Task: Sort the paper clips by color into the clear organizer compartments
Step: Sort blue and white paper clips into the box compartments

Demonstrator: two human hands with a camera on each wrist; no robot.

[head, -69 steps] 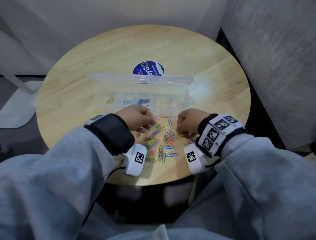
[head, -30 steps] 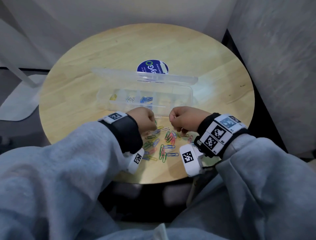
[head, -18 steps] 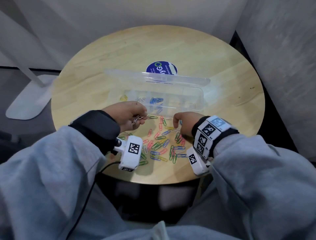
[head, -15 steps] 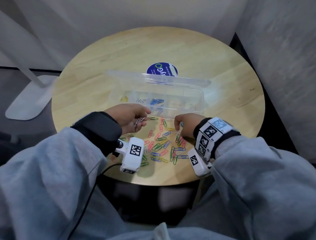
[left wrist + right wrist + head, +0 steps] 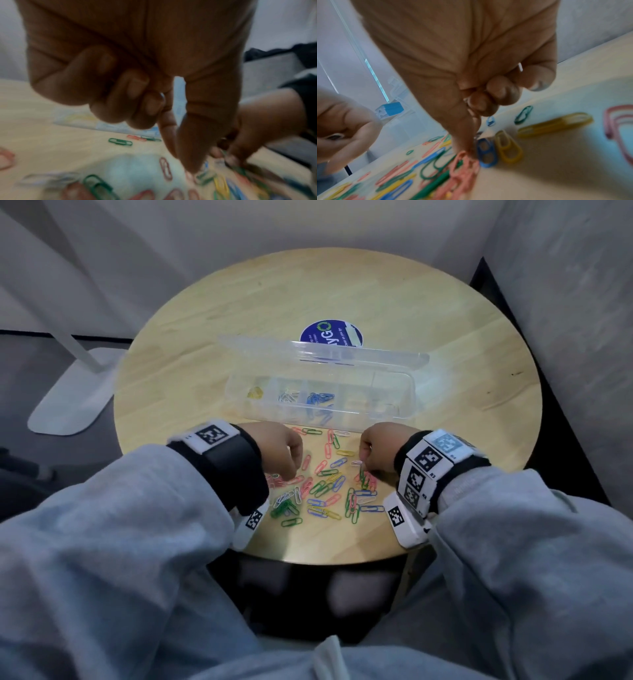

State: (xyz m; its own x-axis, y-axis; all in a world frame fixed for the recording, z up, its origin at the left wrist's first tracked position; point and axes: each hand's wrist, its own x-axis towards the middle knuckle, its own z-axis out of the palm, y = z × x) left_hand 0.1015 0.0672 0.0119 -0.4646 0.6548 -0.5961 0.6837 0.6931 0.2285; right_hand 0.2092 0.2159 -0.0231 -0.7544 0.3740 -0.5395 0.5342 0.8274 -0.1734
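I'm in the middle of picking: both hands are down in the loose pile of paper clips [image 5: 325,484] on the near side of the round wooden table [image 5: 205,364], and most of the sorting is not yet done, I'd say, since the heap is big and the box holds little.

My left hand [image 5: 274,450] hovers over the left of the pile with the outer fingers curled into the palm; the forefinger and thumb [image 5: 192,142] point down close together at the clips. I cannot tell whether they have one pinched yet, as the wrist view is blurred there.

My right hand [image 5: 376,450] is at the right of the pile, its fingers curled too, and its thumb and forefinger tip meet on a pink clip [image 5: 462,161] sitting in a tangle of pink ones. Something pale and metallic shows inside the curled fingers, perhaps clips already gathered, though I can't be sure.

Next I'd need to lift only one color free of the tangle, then carry it over the near wall of the clear organizer [image 5: 407,392], which stands just beyond the pile with its lid open. From the left, its compartments hold a few yellow clips [image 5: 255,393], white ones [image 5: 287,397] and blue ones [image 5: 320,398]; the right ones look nearly bare.

Behind the box a round blue sticker [image 5: 330,332] lies on the wood. Left of the table a white stand base [image 5: 72,398] sits on the grey floor, pale walls stand behind, and a grey wall [image 5: 565,302] closes in on the right
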